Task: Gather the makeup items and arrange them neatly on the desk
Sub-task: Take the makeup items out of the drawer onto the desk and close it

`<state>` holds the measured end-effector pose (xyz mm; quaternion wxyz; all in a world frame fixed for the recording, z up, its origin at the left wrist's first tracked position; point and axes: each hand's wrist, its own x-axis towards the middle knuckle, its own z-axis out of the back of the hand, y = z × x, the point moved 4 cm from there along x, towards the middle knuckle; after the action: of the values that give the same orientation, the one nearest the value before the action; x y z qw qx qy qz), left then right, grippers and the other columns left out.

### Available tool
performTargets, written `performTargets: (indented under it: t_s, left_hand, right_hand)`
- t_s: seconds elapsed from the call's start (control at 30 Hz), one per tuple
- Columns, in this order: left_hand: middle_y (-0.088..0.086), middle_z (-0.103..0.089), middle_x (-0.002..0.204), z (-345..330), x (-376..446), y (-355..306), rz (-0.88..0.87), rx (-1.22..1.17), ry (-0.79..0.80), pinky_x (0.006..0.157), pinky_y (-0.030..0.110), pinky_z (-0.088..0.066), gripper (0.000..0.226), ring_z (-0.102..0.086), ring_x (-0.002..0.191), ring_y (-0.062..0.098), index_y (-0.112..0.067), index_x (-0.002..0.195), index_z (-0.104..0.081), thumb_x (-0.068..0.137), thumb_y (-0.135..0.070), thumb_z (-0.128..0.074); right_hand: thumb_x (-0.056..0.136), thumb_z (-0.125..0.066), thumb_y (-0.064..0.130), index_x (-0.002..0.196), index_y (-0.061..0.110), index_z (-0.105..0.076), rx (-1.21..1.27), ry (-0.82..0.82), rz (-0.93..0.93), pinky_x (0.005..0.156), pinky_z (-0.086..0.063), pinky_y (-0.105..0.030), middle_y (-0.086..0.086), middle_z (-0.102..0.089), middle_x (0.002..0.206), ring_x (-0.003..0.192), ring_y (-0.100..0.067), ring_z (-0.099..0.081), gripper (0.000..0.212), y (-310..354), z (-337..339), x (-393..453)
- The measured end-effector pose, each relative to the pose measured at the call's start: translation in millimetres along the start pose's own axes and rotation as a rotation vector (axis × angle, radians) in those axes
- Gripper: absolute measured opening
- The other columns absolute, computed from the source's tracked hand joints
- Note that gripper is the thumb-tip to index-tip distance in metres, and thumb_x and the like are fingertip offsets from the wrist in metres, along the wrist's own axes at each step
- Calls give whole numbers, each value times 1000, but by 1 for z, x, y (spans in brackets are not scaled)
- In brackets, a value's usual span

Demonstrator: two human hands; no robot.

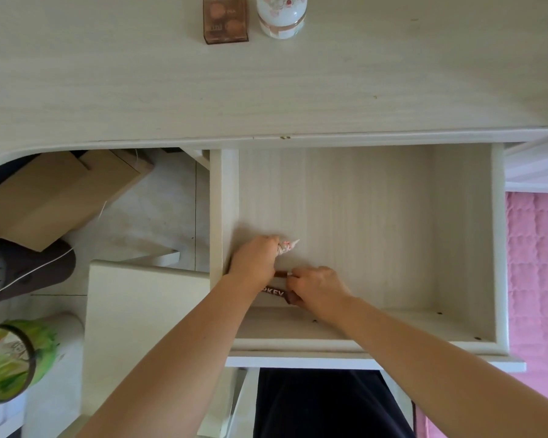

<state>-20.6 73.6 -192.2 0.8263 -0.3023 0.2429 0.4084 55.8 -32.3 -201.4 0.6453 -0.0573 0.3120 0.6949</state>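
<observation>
Inside one open drawer [456, 235], left hand [253, 259] grips one floral tube [287, 247], right hand [317, 287] one brown case [274, 291]

A pale whitewashed wooden surface [108, 90] spans the top, its open drawer [465, 216] pulled out below. Glossy cream floor tiles [159, 210] lie left, with a brown cardboard box [45, 197]; a pink quilted bedspread [538, 279] lies right.
</observation>
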Motion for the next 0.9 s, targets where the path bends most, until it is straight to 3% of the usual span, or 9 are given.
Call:
performTargets:
  t_s: [0.07,0.2,0.3,0.4,0.53,0.67,0.77,0.9]
  left_hand:
    - [10,-63,105,3,0,-2,4,-30,14,63,31,-39,27,-60,93,31,-10,110,-55,84,-4,-59]
    - [6,-59,100,0,-3,-5,-37,17,78,59,31,-38,26,-57,81,25,-15,94,-48,79,-9,-68]
    - [6,-52,103,-2,-7,-6,-54,103,22,57,33,-37,24,-59,83,29,-11,102,-51,82,-3,-62]
    - [7,-50,107,-6,-5,-5,-51,100,-12,57,34,-37,25,-59,84,30,-10,108,-52,85,-4,-59]
    - [7,-48,108,-11,-2,-2,-52,98,-36,55,35,-36,17,-59,78,30,-10,103,-54,88,-5,-57]
    - [7,-48,107,-15,-1,-1,-38,87,-70,54,34,-34,14,-59,77,29,-9,103,-54,90,-5,-55]
    - [8,-49,109,-18,0,0,-25,41,-77,56,34,-35,20,-59,80,30,-8,109,-52,90,-3,-56]
    - [13,-53,108,-15,-1,0,25,-90,-88,63,37,-42,21,-57,86,31,-7,112,-50,92,-4,-53]
  right_hand:
    - [41,-90,31,56,27,-63,-44,-17,-14,41,-40,-19,9,-58,60,42,-13,-57,30,-1,-6,1]
    - [60,-76,14,75,20,-65,-23,-24,-67,50,-39,-25,3,-62,73,57,-21,-64,19,-13,-5,-3]
    - [58,-77,17,76,17,-62,-23,-12,-103,49,-34,-25,2,-59,71,54,-21,-61,23,-23,-3,-9]
    - [64,-77,23,85,17,-62,20,8,-46,48,-43,-28,1,-59,79,59,-22,-62,27,-21,-4,-12]
    - [84,-62,22,104,17,-59,53,72,10,62,-55,-38,-3,-53,103,78,-25,-62,21,-10,-2,-9]
    - [64,-82,16,80,19,-60,-22,95,-12,36,-44,-27,-1,-54,82,51,-20,-55,27,-10,-12,-4]
    - [82,-68,15,93,15,-59,-33,112,-39,45,-43,-30,-4,-55,97,62,-24,-61,14,-14,-10,-3]
    - [92,-49,20,111,10,-51,24,81,-93,65,-47,-35,-7,-54,110,88,-30,-63,22,-25,10,-14]
